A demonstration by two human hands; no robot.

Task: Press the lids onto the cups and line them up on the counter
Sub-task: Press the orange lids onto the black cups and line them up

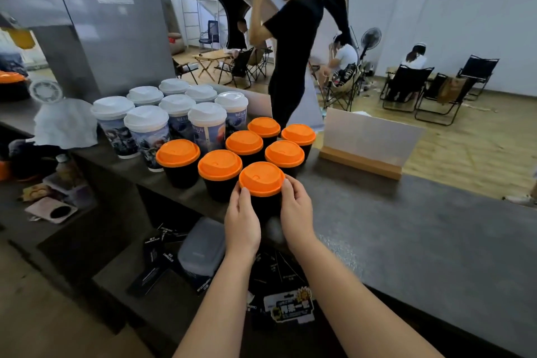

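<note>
- Head view: a black paper cup (266, 206) with a round orange plastic lid (261, 178) is gripped by the left hand (242, 219) and right hand (296, 213), fingers curled round its sides.
- It is set on the dark grey counter (406, 227), nearest of seven orange-lidded cups.

1. The dark table (421, 229) runs from left of the frame to lower right.
2. At centre stand seven black cups with orange lids (232, 154) — grouped closely.
3. Upper left of them, eight white-lidded printed cups (174, 107).
4. Right of centre — a wooden-based sign holder (369, 142).

Cups (220, 151) on counter (406, 227) — sign (369, 139) (right).
</note>
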